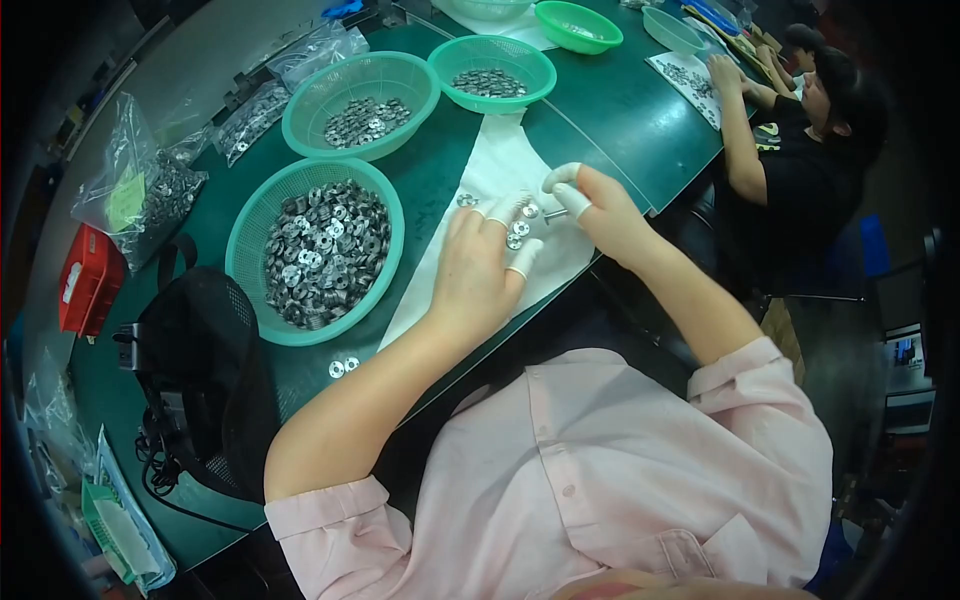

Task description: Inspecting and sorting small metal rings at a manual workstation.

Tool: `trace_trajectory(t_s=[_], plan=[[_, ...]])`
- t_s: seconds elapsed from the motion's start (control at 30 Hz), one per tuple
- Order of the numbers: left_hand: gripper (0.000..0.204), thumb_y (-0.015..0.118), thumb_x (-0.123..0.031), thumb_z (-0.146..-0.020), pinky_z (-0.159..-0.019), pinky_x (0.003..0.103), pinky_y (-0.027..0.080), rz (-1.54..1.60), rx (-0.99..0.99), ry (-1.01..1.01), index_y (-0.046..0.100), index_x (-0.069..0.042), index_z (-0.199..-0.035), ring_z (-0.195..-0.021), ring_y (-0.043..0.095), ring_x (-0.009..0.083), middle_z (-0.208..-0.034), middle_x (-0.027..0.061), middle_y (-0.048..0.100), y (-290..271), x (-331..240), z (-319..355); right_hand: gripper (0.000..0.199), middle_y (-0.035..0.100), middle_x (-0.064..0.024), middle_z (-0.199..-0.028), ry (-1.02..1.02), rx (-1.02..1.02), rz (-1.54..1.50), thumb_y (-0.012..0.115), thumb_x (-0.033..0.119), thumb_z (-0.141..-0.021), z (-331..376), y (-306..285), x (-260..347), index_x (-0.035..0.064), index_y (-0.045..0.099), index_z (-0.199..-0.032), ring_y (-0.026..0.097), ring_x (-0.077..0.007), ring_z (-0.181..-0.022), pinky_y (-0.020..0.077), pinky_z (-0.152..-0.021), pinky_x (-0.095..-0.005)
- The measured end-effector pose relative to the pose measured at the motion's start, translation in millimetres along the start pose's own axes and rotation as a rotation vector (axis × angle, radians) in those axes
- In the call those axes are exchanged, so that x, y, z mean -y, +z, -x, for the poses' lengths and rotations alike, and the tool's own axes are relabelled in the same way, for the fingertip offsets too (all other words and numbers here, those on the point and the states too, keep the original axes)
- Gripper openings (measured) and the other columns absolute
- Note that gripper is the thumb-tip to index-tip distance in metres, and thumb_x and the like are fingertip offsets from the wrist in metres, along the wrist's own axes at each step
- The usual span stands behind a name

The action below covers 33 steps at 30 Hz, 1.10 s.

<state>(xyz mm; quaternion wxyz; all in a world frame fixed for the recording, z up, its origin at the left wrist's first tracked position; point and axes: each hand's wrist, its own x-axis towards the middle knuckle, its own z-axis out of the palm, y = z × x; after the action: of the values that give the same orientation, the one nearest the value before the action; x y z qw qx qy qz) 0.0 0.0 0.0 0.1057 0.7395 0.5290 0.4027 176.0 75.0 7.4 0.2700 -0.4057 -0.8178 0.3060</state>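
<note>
My left hand [478, 262] lies over a white sheet [488, 165], its fingers apart and several tips in white finger cots. Between its thumb and fingers are a few small round metal discs [515, 240] with center holes. My right hand [605, 212], also with white finger cots, is closed on a short thin metal pin [555, 214] that points toward the discs. Left of my left hand stands a green mesh basket [240, 255] heaped with metal discs [328, 250]. Whether my left fingertips grip a disc cannot be made out.
Two more green baskets [300, 115] [545, 80] hold discs farther back. A black mesh-backed bag [205, 380] and a red box [90, 280] sit at left, near plastic bags of parts [165, 190]. Two discs [343, 367] lie beside my left forearm. Another person [800, 150] works at right.
</note>
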Motion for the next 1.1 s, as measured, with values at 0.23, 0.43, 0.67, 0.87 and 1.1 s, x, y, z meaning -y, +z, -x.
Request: trace_trajectory(t_s=[0.23,0.43,0.67,0.87,1.1], plan=[[0.033,0.068,-0.006,-0.073,-0.069,0.026,0.047,0.728,0.135,-0.207,0.061,-0.004,-0.105,-0.075,0.059,0.0136,-0.088,0.0075,0.063,13.0,-14.9,-1.1,0.014,0.052,0.0021,-0.071,0.493,0.035,-1.158,0.043,0.012,-0.089,33.7,0.1,23.0,0.0062,0.055,-0.095,0.036,-0.001,-0.049,0.0252,-0.043,-0.0155],[0.031,0.067,-0.002,-0.075,-0.07,0.024,0.048,0.837,0.271,-0.232,0.058,0.0,-0.105,-0.078,0.06,0.0129,-0.094,0.0082,0.062,6.5,-21.7,-3.0,0.012,0.051,0.0013,-0.072,0.547,0.084,-1.248,0.045,0.012,-0.088,40.1,2.1,33.7,0.0084,0.056,-0.093,0.038,-0.0022,-0.051,0.0232,-0.042,-0.0169],[0.025,0.058,-0.005,-0.083,-0.066,0.027,0.051,1.402,0.639,-0.62,0.055,-0.003,-0.107,-0.079,0.063,0.0204,-0.094,0.0133,0.061,2.8,-46.7,-11.4,0.015,0.056,-0.0012,-0.077,0.389,0.187,-1.191,0.044,0.014,-0.089,50.6,-19.5,22.2,0.0043,0.054,-0.095,0.049,-0.0047,-0.059,0.0391,-0.052,-0.0174],[0.016,0.056,-0.008,-0.085,-0.062,0.027,0.049,1.333,0.558,-0.599,0.058,-0.004,-0.1,-0.07,0.061,0.0177,-0.084,0.0111,0.061,-0.1,-58.6,-35.5,0.012,0.054,0.0022,-0.07,0.341,0.09,-1.173,0.05,0.018,-0.088,46.8,-49.4,7.6,0.0075,0.055,-0.092,0.042,-0.0024,-0.053,0.0287,-0.045,-0.0157],[0.015,0.055,-0.006,-0.084,-0.062,0.023,0.046,0.515,-0.085,-0.482,0.059,0.0,-0.097,-0.067,0.06,0.0142,-0.081,0.009,0.063,-72.8,-20.7,-105.2,0.011,0.043,0.0049,-0.063,0.301,-0.251,-0.836,0.048,0.012,-0.088,30.6,-82.3,-28.8,0.0066,0.056,-0.093,0.031,-0.001,-0.05,0.0235,-0.046,-0.0151]])
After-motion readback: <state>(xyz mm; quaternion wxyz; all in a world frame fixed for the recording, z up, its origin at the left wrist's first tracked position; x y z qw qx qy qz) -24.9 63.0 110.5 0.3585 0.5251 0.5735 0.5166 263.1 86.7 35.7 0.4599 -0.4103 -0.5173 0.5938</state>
